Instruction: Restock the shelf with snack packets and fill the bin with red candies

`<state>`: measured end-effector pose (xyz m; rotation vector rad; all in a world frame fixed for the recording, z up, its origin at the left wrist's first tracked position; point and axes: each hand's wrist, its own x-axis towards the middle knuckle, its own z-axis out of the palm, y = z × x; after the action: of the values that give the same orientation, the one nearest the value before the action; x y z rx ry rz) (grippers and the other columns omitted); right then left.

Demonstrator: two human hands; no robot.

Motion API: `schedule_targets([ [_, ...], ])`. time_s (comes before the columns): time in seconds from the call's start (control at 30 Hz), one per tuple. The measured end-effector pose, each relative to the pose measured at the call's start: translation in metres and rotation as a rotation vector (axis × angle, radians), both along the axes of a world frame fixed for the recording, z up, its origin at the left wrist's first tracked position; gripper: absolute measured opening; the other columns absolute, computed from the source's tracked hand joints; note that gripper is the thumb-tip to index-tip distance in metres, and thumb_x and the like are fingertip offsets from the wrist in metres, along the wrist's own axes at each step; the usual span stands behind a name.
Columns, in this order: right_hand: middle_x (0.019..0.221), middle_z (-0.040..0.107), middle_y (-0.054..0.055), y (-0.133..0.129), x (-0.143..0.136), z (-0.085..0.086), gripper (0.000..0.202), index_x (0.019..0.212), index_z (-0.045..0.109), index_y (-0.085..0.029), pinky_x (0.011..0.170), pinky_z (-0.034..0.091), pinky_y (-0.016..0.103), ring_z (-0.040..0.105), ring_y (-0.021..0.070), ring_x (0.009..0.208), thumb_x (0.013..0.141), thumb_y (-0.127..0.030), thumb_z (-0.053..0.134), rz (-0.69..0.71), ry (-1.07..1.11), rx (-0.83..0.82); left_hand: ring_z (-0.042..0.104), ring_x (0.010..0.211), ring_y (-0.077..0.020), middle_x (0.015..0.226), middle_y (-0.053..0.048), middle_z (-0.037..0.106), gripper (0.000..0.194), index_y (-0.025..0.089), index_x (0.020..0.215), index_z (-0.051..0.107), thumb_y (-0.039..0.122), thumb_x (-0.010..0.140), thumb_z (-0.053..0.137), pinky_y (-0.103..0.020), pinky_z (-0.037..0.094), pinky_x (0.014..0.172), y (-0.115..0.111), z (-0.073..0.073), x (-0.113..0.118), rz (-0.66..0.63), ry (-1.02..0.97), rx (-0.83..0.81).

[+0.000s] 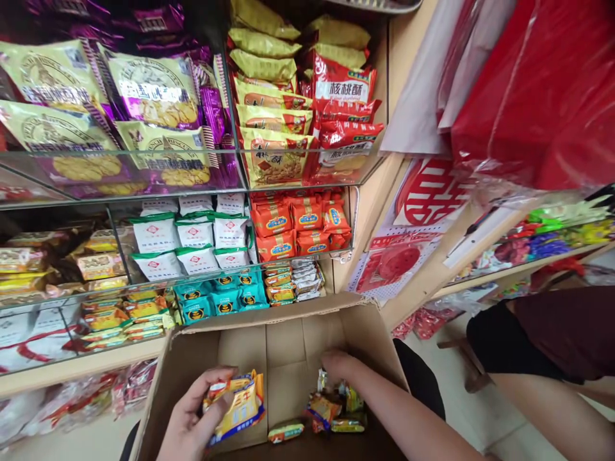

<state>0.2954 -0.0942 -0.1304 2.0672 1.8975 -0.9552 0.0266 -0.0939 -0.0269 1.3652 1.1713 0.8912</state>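
Inside an open cardboard box, my left hand grips yellow-and-orange snack packets with blue edges, thumb across the front. My right hand reaches down at the box's right side, fingers curled over a small silvery snack packet; its fingertips are partly hidden. Below that hand lies a loose pile of small wrapped snacks, among them an orange-and-blue packet and a yellow packet. A green-and-orange packet rests apart on the box floor, between my hands.
Glass-fronted shelves ahead hold yellow-and-purple biscuit packs, red walnut shortbread packs, white-and-green packets, red packets and teal packets. Red plastic-wrapped goods hang upper right. Another person is at the right edge.
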Motion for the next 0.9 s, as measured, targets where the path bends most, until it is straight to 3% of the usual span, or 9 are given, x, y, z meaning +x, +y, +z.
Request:
schedule_targets([
  [0.07,0.080,0.066,0.010,-0.004,-0.001,-0.004,0.032,0.059,0.064,-0.013,0.070,0.045,0.037,0.060,0.0289,0.078,0.029,-0.003,0.072,0.034,-0.059,-0.052,0.055,0.090,-0.0210,0.104,-0.002,0.058,0.032,0.026,0.095,0.054,0.035,0.066,0.062,-0.026,0.048,0.071,-0.002,0.005,0.011,0.035,-0.130,-0.154],
  [0.17,0.092,0.063,0.016,-0.011,-0.004,-0.008,0.043,0.073,0.065,-0.011,0.073,0.042,0.044,0.055,0.0344,0.089,0.032,-0.001,0.071,0.052,-0.127,-0.062,0.051,0.102,-0.0214,0.112,-0.004,0.054,0.040,0.025,0.103,0.048,0.032,0.066,0.063,-0.027,0.046,0.077,-0.002,0.015,0.026,0.062,-0.309,-0.293],
  [0.27,0.094,0.061,0.018,-0.016,-0.005,-0.003,0.038,0.081,0.062,-0.010,0.075,0.040,0.040,0.054,0.0325,0.092,0.044,-0.004,0.067,0.053,-0.102,-0.007,0.052,0.101,-0.0212,0.114,-0.006,0.053,0.044,0.025,0.107,0.044,0.029,0.067,0.063,-0.028,0.045,0.078,-0.001,0.020,0.033,0.045,-0.382,-0.330],
  [0.37,0.094,0.062,0.012,-0.019,-0.004,0.016,0.031,0.094,0.056,-0.014,0.072,0.041,0.031,0.056,0.0237,0.089,0.063,-0.015,0.057,0.034,-0.042,0.098,0.050,0.103,-0.0213,0.115,-0.006,0.053,0.044,0.025,0.106,0.046,0.026,0.066,0.064,-0.029,0.044,0.079,0.000,0.019,0.031,0.031,-0.370,-0.329],
  [0.43,0.092,0.061,0.009,-0.020,-0.005,0.035,0.026,0.097,0.052,-0.015,0.069,0.041,0.028,0.057,0.0199,0.085,0.071,-0.019,0.049,-0.008,0.100,0.207,0.052,0.099,-0.0220,0.115,-0.006,0.053,0.039,0.023,0.100,0.051,0.026,0.064,0.064,-0.029,0.045,0.077,0.000,0.016,0.028,0.002,-0.351,-0.347],
  [0.5,0.089,0.061,0.006,-0.022,-0.007,0.055,0.023,0.096,0.051,-0.016,0.067,0.041,0.026,0.056,0.0168,0.081,0.075,-0.020,0.046,-0.069,0.428,0.270,0.056,0.091,-0.0221,0.112,-0.005,0.056,0.033,0.022,0.095,0.056,0.026,0.063,0.063,-0.029,0.047,0.071,0.000,0.013,0.027,-0.081,-0.345,-0.407],
  [0.63,0.087,0.060,0.002,-0.032,-0.021,0.086,0.023,0.097,0.052,-0.018,0.064,0.043,0.024,0.056,0.0141,0.077,0.074,-0.022,0.049,-0.186,1.064,0.174,0.060,0.073,-0.0221,0.086,-0.005,0.065,0.039,0.021,0.099,0.057,0.023,0.060,0.062,-0.032,0.046,0.064,-0.005,0.008,0.032,-0.356,-0.344,-0.549],
  [0.77,0.087,0.061,0.001,-0.044,-0.038,0.103,0.030,0.094,0.054,-0.018,0.071,0.044,0.027,0.057,0.0162,0.082,0.065,-0.016,0.059,-0.255,1.234,0.151,0.058,0.084,-0.0258,0.094,-0.005,0.064,0.053,0.023,0.109,0.052,0.023,0.057,0.064,-0.037,0.042,0.075,-0.013,0.013,0.043,-0.463,-0.407,-0.580],
  [0.9,0.090,0.061,0.002,-0.048,-0.031,0.129,0.043,0.102,0.046,-0.019,0.072,0.045,0.028,0.058,0.0163,0.084,0.062,-0.012,0.061,-0.332,1.251,0.203,0.058,0.082,-0.0246,0.100,-0.006,0.061,0.051,0.025,0.109,0.051,0.029,0.060,0.064,-0.035,0.045,0.071,-0.014,0.037,0.041,-0.457,-0.355,-0.463],
])
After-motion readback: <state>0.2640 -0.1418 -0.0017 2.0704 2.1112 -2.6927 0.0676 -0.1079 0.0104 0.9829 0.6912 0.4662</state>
